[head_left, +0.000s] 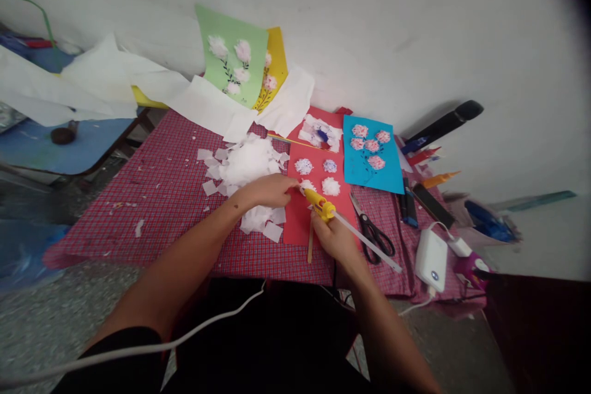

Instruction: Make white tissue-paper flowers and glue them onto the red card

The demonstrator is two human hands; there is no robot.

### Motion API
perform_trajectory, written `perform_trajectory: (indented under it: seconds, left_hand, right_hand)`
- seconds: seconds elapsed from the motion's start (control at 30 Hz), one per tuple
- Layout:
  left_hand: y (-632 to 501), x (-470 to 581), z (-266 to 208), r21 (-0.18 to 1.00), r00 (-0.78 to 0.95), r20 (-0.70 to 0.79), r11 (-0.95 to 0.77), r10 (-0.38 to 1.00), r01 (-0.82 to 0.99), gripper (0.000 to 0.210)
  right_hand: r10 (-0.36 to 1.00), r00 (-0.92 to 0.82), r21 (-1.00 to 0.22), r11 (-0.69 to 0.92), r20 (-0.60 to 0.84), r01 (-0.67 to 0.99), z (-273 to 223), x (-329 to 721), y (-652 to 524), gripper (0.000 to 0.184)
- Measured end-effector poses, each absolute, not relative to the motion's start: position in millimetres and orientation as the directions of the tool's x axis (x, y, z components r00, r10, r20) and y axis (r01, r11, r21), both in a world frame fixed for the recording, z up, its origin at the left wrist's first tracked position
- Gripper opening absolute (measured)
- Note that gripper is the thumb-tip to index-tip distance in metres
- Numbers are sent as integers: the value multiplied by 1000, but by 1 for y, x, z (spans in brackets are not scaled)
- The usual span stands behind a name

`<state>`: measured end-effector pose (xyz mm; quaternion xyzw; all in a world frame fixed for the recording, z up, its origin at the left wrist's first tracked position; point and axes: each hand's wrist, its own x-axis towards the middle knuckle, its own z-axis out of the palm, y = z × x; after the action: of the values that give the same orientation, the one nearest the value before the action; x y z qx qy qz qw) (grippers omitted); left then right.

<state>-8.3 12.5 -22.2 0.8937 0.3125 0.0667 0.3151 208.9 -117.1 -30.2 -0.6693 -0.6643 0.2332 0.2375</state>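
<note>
My right hand (pixel 333 235) grips a yellow glue gun (pixel 319 204), a long pale glue stick (pixel 367 241) jutting from its back. The nozzle points at a white paper flower (pixel 307 186) on the red card (pixel 298 231). At the flower's left edge are the fingertips of my left hand (pixel 273 191); its fingers are closed, and whatever they pinch is too small to make out. Three more ruffled flowers, including a white one (pixel 330 186), sit on the same card. Beside my left hand lies a heap of white paper squares (pixel 249 160). A thin wooden stick (pixel 310 246) lies below the gun.
Black scissors (pixel 375 237) lie right of the card, below a blue flower card (pixel 372 180). A white power bank (pixel 431 260) with cables stands at the right edge. Green (pixel 231 24) and yellow cards lean on the wall. A white cable (pixel 194 333) crosses in front of me.
</note>
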Motion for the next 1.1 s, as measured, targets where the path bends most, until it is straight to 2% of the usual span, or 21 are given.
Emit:
perform_trajectory:
  seconds: [0.33, 0.63, 1.1]
  left_hand:
    - [11, -7, -18, 569, 783, -92, -613, 615, 548, 36]
    - [13, -8, -25, 593, 787, -78, -606, 612, 530, 39]
    - [13, -8, -24, 588, 788, -71, -613, 612, 528, 43]
  right_hand:
    - [999, 46, -646, -29, 10, 763, -34, 212, -115, 37]
    - [999, 39, -737, 0, 36, 676, -35, 216, -123, 32]
    - [1000, 24, -667, -5, 19, 745, -33, 212, -115, 34]
